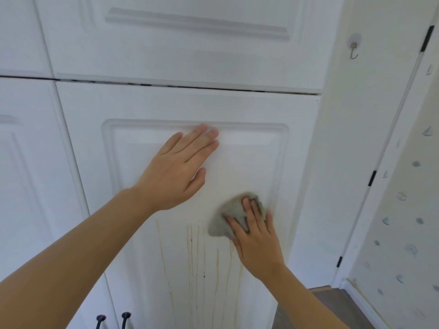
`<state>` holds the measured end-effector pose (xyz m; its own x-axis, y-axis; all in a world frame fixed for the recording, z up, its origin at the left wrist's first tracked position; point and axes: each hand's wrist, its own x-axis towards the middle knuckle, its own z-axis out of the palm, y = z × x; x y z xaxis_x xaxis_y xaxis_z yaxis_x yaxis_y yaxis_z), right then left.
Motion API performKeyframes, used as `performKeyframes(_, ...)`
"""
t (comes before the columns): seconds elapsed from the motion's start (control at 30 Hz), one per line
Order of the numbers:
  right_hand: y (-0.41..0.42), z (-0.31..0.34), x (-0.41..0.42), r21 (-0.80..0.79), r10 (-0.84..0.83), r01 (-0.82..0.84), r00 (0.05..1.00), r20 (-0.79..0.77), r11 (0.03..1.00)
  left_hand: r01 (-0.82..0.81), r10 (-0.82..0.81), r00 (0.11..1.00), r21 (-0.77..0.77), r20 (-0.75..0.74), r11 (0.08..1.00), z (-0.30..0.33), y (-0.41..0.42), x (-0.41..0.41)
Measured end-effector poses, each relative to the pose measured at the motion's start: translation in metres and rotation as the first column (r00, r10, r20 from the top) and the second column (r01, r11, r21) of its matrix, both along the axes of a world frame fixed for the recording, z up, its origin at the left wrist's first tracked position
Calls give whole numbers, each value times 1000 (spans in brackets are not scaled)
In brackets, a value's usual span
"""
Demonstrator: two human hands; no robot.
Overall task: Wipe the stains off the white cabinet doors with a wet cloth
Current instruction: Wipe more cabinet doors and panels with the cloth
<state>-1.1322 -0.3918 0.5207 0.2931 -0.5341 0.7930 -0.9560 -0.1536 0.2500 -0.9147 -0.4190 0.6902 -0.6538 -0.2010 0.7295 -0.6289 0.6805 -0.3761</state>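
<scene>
A white panelled cabinet door (pixel 249 110) fills the middle of the head view. Brownish drip stains (pixel 197 260) run down its lower half in several thin streaks. My left hand (pixel 177 169) lies flat on the upper part of the panel, fingers straight and together. My right hand (pixel 255 236) presses a grey-green cloth (pixel 228 217) against the door at the right of the panel, just above the streaks, with its fingers spread over the cloth.
Another white door (pixel 23 174) stands to the left and an upper door (pixel 166 43) above. Two dark handles (pixel 114 319) show at the bottom. A white wall with a hook (pixel 354 49) is to the right, beside a patterned door (pixel 408 210).
</scene>
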Motion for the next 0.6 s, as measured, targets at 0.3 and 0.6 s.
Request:
performKeyframes(0.3, -28, 176, 71, -269, 116, -34, 949, 294, 962, -83, 77, 967, -15, -242, 996, 19, 2, 50)
performKeyframes(0.6, -30, 70, 92, -184, 131, -160, 979, -159, 970, -175, 199, 942, 109, -272, 979, -12, 4, 101)
